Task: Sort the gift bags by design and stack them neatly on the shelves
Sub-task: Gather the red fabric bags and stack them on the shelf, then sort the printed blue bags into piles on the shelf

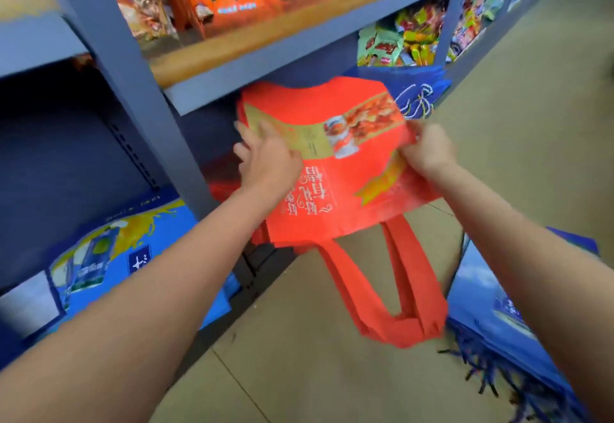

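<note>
**Red bag held flat at the mouth of the lower shelf**

Red non-woven fabric fills the middle of the head view: a red gift bag (335,170) lies flat and roughly level, its closed bottom edge pointing into the lower shelf bay and its two handles (382,289) hanging out toward the person, over the floor (315,372). The long axis runs from the hands into the shelf.

The left hand (265,160) rests on the bag's left edge with fingers spread over the gold printed band, pressing rather than clearly pinching; whether the thumb is curled under the fabric I cannot tell. The right hand (428,148) grips the right edge, fingers curled round the fabric. Both hands sit at about the same depth, one on each side.

More red fabric shows beneath the held bag, probably a stack of the same design. A dark blue bag (415,93) lies just behind to the right on the same shelf level. Blue printed bags (126,256) lie in the left bay, and another blue bag (498,306) sits on the floor at the right.

Judging by this, the coming move is a straight push inward, square onto the red pile.
</note>
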The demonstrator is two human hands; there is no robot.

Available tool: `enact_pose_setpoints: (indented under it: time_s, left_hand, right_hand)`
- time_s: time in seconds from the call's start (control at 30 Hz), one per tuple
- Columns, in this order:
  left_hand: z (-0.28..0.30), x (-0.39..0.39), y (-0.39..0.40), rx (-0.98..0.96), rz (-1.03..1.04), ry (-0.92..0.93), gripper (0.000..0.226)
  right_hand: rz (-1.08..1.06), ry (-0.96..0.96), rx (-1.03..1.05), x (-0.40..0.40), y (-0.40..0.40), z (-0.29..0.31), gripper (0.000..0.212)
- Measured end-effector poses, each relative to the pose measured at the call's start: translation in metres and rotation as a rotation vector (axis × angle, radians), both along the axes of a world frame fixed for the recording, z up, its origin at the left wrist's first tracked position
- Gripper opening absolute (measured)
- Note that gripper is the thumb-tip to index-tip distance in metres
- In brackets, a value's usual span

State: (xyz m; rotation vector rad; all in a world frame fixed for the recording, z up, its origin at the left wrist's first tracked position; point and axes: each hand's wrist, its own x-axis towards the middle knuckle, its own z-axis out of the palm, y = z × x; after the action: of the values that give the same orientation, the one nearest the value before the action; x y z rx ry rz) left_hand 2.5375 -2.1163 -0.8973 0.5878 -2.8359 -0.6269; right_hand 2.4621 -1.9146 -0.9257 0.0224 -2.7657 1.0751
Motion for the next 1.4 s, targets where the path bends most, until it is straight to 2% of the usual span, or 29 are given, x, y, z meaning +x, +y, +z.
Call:
enact_pose_setpoints:
  time_s: [0.07,0.13,0.23,0.3,0.37,0.47,0.6,0.67,0.7,0.77,0.8,0.87,0.93,0.97,1.03,1.1,1.17,1.23,1.33,1.4]
  left_hand:
    - [-0.002,-0.003,-0.011,-0.153,0.063,-0.064,0.074]
    - [-0.016,0.001,-0.016,-0.306,-0.071,-0.235,0.081]
    - [-0.053,0.017,-0.021,-0.309,-0.353,-0.639,0.107]
    - [-0.073,0.025,-0.027,-0.415,-0.386,-0.776,0.123]
    - [-0.084,0.027,-0.033,-0.457,-0.351,-0.776,0.128]
    - [-0.093,0.025,-0.033,-0.441,-0.333,-0.707,0.126]
    - [-0.099,0.013,-0.03,-0.497,-0.304,-0.625,0.121]
    - [-0.094,0.003,-0.036,-0.531,-0.26,-0.525,0.102]
    - [-0.089,-0.002,-0.041,-0.551,-0.234,-0.436,0.087]
    - [-0.083,-0.01,-0.054,-0.554,-0.165,-0.279,0.058]
    - [-0.084,-0.014,-0.059,-0.532,-0.152,-0.275,0.051]
    - [-0.09,-0.014,-0.057,-0.45,-0.17,-0.412,0.051]
    - [-0.102,-0.007,-0.045,-0.349,-0.162,-0.583,0.063]
    - [-0.109,-0.002,-0.038,-0.33,-0.146,-0.637,0.07]
    - [-0.121,0.014,-0.03,-0.358,-0.16,-0.608,0.075]
    - [-0.128,0.037,-0.033,-0.429,-0.251,-0.403,0.075]
    - [-0.134,0.063,-0.044,-0.455,-0.438,-0.123,0.072]
    - [-0.141,0.087,-0.056,-0.443,-0.598,0.056,0.066]
    - [-0.141,0.12,-0.075,-0.442,-0.708,0.091,0.058]
    - [-0.132,0.138,-0.09,-0.449,-0.7,0.118,0.053]
  right_hand:
    - [0.187,-0.135,-0.14,-0.026,-0.025,0.004,0.048]
    - [0.306,-0.299,-0.27,-0.03,-0.029,-0.001,0.064]
    - [0.358,-0.482,-0.202,-0.007,-0.007,-0.04,0.072]
    - [0.356,-0.569,-0.371,0.01,0.003,-0.072,0.073]
    - [0.255,-0.595,-0.655,0.018,-0.003,-0.091,0.075]
    - [0.13,-0.624,-0.905,0.015,-0.024,-0.097,0.08]
    - [0.111,-0.426,-1.06,-0.002,-0.05,-0.073,0.067]
    - [0.209,-0.378,-1.163,-0.013,-0.058,-0.049,0.063]
    - [0.264,-0.37,-1.127,-0.016,-0.062,-0.04,0.064]
    - [0.35,-0.383,-0.865,-0.019,-0.069,-0.037,0.067]
    - [0.371,-0.399,-0.733,-0.019,-0.073,-0.042,0.069]
    - [0.369,-0.41,-0.562,-0.013,-0.081,-0.054,0.07]
    - [0.415,-0.351,-0.413,-0.01,-0.087,-0.067,0.065]
    - [0.443,-0.314,-0.274,-0.009,-0.088,-0.071,0.061]
    - [0.433,-0.223,-0.032,-0.005,-0.086,-0.079,0.053]
    - [0.359,-0.168,-0.025,0.002,-0.078,-0.086,0.046]
    - [0.319,-0.058,-0.105,0.013,-0.068,-0.088,0.038]
    - [0.323,0.068,-0.155,0.026,-0.063,-0.088,0.027]
    - [0.352,0.11,-0.235,0.054,-0.066,-0.083,0.02]
    - [0.393,0.081,-0.23,0.075,-0.074,-0.078,0.03]
